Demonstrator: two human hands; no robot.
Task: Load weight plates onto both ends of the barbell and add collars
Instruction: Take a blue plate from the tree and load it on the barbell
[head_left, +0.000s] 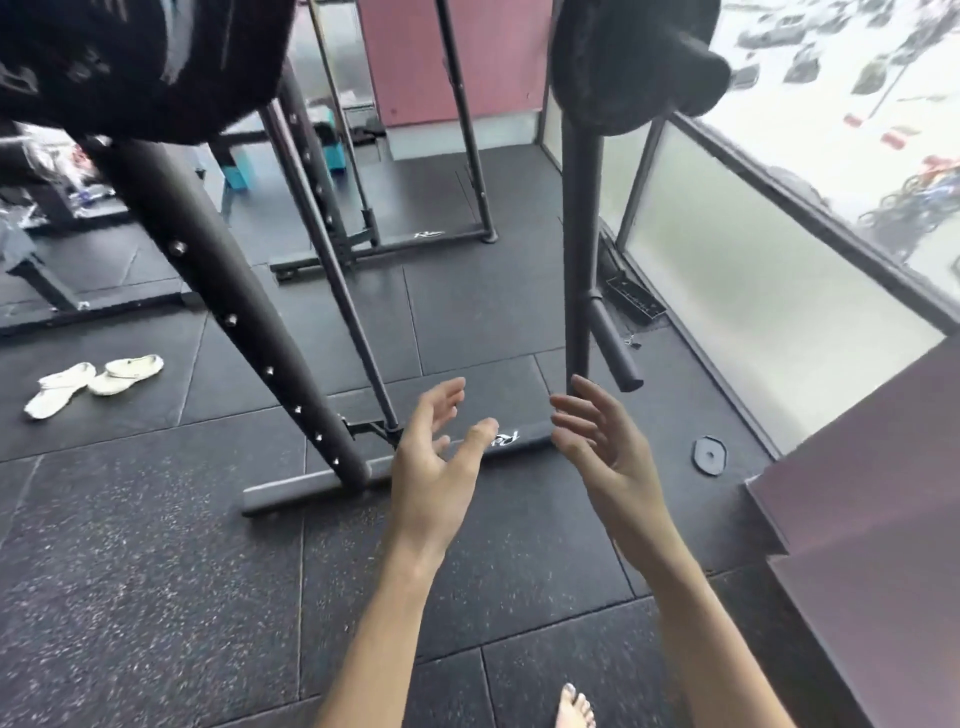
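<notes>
While neither a plate nor a collar is being held, both hands are hovering out front over the rubber floor (156, 571).

- Left hand (431, 467): fingers (447, 400) are spreading loosely, lightly bent, gripping nothing.
- Right hand (608, 452): fingers (587, 402) are likewise relaxed, apart and empty. The palms are facing each other.
- A small dark disc (709, 454) with a centre hole is lying on the floor to the right of the right fingers, well apart from them. Plate or collar: cannot tell.
- A bare storage peg (618, 348) is sticking out of the upright (579, 234) just above the right fingers.
- Two plate-like masses are sitting high above the fingers, one upper left (130, 62), one upper right (634, 62). Both are blurring out, and whether either is riding on the barbell is not resolving.

Judgement: the hands are between pickups, probably going for the next piece. The next move is calling for a reach down and right to the disc, a pinch at its rim, then lining its hole up with the bar end.
</notes>
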